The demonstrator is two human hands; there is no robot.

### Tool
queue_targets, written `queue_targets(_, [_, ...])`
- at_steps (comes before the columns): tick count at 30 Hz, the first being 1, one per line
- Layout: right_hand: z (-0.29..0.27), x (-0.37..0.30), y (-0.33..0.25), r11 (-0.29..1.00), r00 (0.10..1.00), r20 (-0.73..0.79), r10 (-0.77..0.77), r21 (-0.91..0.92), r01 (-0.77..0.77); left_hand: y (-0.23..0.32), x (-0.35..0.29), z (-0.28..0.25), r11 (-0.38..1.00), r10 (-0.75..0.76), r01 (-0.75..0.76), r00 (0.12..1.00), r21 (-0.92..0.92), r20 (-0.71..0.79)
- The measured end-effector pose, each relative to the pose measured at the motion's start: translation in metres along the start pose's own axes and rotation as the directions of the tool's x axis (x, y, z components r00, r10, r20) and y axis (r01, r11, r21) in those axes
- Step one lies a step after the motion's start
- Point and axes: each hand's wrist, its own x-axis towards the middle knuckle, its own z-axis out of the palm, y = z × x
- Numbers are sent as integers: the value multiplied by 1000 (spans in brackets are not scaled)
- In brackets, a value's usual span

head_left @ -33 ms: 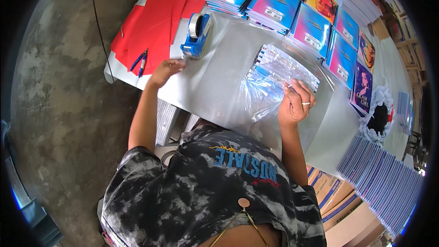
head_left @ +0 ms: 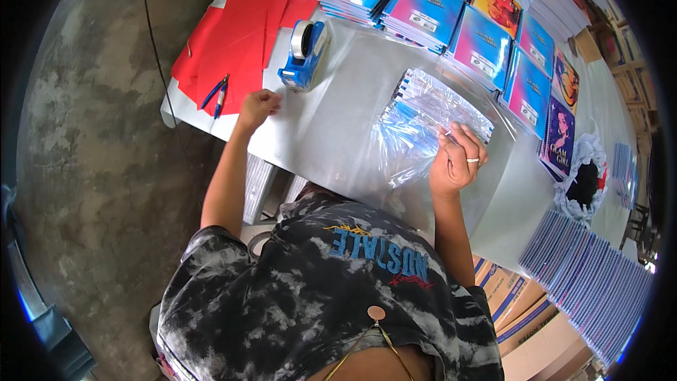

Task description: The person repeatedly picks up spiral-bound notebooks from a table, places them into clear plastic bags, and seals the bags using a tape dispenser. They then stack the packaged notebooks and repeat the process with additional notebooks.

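Note:
My right hand (head_left: 458, 157) is closed on the edge of a clear plastic wrap around a bundle of notebooks (head_left: 427, 109), which lies on the table. The wrap is crinkled and shiny, and spiral edges show through it. My left hand (head_left: 259, 109) is pinched just below the blue tape dispenser (head_left: 303, 58), apart from it. A small bit of clear tape seems to be in its fingertips, though it barely shows. Beside this hand, blue-handled pliers or snips (head_left: 215, 95) rest on red sheets (head_left: 236, 42).
Stacks of colourful notebooks (head_left: 423, 10) cover the far and right side of the table (head_left: 331, 134). At the right are a plastic-lined opening (head_left: 584, 180) and a tall notebook stack (head_left: 589, 279). Cardboard boxes (head_left: 518, 296) stand below the table edge.
My left hand has drawn slightly down and away from the tape dispenser, and its fingers have curled in. My right hand and the wrapped bundle have stayed put.

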Motion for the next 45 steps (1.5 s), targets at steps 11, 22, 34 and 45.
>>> queue_targets(11, [-7,0,1,999,999,4,44,24,-44,174,-130,192,924,96,93,882,-370,462])
queue_targets(22, [5,80,-27,970,716,661,225,-220,-102,94,-118,228,969,1,188,639,-158,769])
queue_targets(34, [-22,13,52,234,668,591,453,644,-728,130,-37,169,441,598,-90,772,-893,217])
queue_targets(45, [9,106,18,756,936,35,351,578,-306,268,-41,149,253,949,-943,285,-217,-133])
